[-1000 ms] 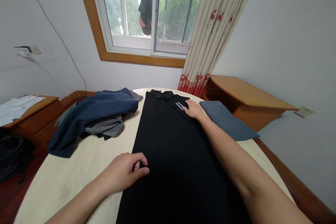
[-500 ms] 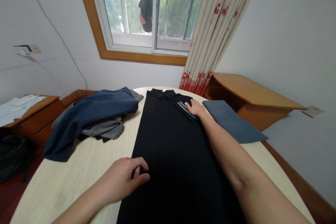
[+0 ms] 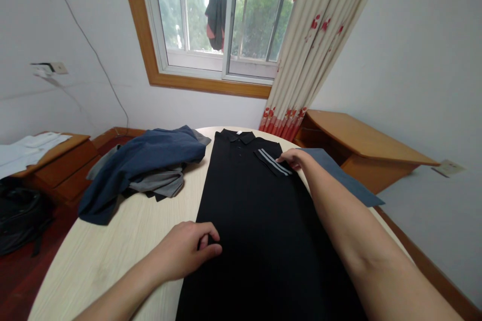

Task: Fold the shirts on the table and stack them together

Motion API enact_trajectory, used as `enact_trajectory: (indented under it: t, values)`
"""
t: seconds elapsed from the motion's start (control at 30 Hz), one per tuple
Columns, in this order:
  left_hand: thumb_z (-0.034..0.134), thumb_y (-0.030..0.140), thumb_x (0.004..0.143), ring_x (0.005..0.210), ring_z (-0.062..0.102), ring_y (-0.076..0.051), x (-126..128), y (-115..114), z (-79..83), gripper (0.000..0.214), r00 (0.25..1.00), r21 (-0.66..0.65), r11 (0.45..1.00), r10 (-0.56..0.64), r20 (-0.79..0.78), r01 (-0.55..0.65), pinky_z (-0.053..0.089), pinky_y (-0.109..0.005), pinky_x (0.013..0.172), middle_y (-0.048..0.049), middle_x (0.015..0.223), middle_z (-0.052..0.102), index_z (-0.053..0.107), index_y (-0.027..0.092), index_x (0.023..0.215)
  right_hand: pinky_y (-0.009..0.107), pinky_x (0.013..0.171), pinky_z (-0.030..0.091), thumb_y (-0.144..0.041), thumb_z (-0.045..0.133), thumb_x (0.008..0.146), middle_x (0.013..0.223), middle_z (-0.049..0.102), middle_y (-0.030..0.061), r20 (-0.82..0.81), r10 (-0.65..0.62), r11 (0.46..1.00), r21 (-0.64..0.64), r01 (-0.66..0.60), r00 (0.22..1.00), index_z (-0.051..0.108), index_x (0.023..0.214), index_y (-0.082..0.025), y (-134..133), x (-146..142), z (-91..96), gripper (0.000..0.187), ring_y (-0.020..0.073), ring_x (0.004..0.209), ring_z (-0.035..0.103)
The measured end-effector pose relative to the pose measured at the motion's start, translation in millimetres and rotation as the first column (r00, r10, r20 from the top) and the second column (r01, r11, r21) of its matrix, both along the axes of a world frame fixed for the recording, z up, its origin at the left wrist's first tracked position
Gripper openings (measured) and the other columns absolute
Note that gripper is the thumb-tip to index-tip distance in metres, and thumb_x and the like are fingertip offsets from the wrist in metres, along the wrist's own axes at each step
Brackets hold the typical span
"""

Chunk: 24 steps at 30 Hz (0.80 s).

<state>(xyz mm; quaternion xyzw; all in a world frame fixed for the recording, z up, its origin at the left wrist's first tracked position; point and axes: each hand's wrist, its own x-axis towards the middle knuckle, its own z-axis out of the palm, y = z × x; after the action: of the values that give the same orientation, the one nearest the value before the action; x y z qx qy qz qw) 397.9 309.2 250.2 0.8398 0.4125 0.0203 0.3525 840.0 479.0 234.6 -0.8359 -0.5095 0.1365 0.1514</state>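
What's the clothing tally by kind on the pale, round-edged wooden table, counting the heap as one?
Black collared fabric shirt, laid flat: 1
Flat blue-grey cloth piece, on the right: 1
Crumpled heap of navy and grey cloth, on the left: 1
Total: 3; pieces inside the heap cannot be counted.

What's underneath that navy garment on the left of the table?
Gray cloth sticks out from beneath the navy garment, with a bit of black cloth showing at the near edge. The rest is covered, so how many pieces lie there cannot be told.
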Motion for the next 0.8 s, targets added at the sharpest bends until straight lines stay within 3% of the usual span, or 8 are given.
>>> enact_trajectory:
  t: [0.1, 0.17, 0.47, 0.57, 0.67, 0.8]
  values:
    - [0.058, 0.046, 0.087, 0.063, 0.055, -0.014, -0.3, 0.4, -1.2, 0.027, 1.0, 0.006, 1.0, -0.006, 0.009, 0.006, 0.032, -0.025, 0.062, 0.0048, 0.066, 0.063, 0.071, 0.025, 0.098, 0.038, 0.055, 0.055, -0.037, 0.083, 0.069, 0.063, 0.063, 0.0082, -0.071, -0.088, 0.989, -0.128, 0.079, 0.994, 0.064, 0.071, -0.015, -5.7, -4.7, 2.9, 0.029, 0.0266, 0.066, 0.066]
    - [0.058, 0.045, 0.088, 0.063, 0.055, -0.014, -0.6, 0.5, -2.4, 0.026, 1.0, 0.01, 1.0, -0.01, 0.023, 0.01, 0.032, -0.025, 0.062, 0.0048, 0.066, 0.063, 0.071, 0.024, 0.098, 0.034, 0.054, 0.054, -0.032, 0.082, 0.069, 0.064, 0.064, 0.0086, -0.101, -0.112, 0.987, -0.125, 0.099, 0.989, 0.066, 0.072, -0.013, -8.5, -11.3, 5.1, 0.025, 0.0249, 0.064, 0.066]
    - [0.06, 0.044, 0.087, 0.063, 0.056, -0.014, -1.5, 0.1, -4.4, 0.026, 0.999, 0.023, 1.0, -0.01, 0.045, 0.009, 0.033, -0.025, 0.062, 0.0047, 0.067, 0.063, 0.071, 0.024, 0.098, 0.027, 0.058, 0.051, -0.017, 0.073, 0.065, 0.067, 0.068, 0.0103, -0.184, -0.095, 0.989, 0.093, 0.113, 0.978, 0.072, 0.078, -0.011, 2.8, -54.8, 11.8, 0.014, 0.0276, 0.078, 0.069]
    - [0.06, 0.044, 0.087, 0.064, 0.056, -0.014, -1.6, 0.0, -2.7, 0.025, 0.999, 0.018, 1.0, -0.009, 0.046, 0.008, 0.033, -0.025, 0.062, 0.0045, 0.067, 0.063, 0.071, 0.024, 0.098, 0.028, 0.052, 0.049, -0.017, 0.073, 0.066, 0.057, 0.063, 0.0084, -0.256, -0.067, 0.987, 0.123, 0.102, 0.964, 0.069, 0.07, -0.012, 11.4, -74.3, 10.2, 0.008, 0.0268, 0.066, 0.067]
    - [0.059, 0.044, 0.087, 0.064, 0.056, -0.014, -2.3, -0.4, -2.1, 0.026, 0.999, 0.013, 1.0, -0.009, 0.052, 0.009, 0.033, -0.025, 0.062, 0.0046, 0.067, 0.063, 0.071, 0.024, 0.098, 0.027, 0.045, 0.046, -0.019, 0.075, 0.07, 0.048, 0.055, 0.0039, -0.357, -0.02, 0.986, 0.148, 0.078, 0.934, 0.063, 0.065, -0.014, 14.7, -93.2, 7.1, 0.014, 0.0197, 0.049, 0.06]
    - [0.059, 0.045, 0.087, 0.063, 0.056, -0.014, -3.3, -0.1, -4.0, 0.027, 0.998, 0.013, 1.0, -0.011, 0.065, 0.01, 0.033, -0.025, 0.061, 0.0047, 0.067, 0.064, 0.071, 0.024, 0.099, 0.025, 0.05, 0.051, -0.018, 0.076, 0.074, 0.057, 0.061, 0.0034, -0.473, 0.081, 0.98, 0.198, 0.017, 0.877, 0.058, 0.069, -0.016, 10.9, -110.4, 5.2, 0.018, 0.0149, 0.051, 0.061]
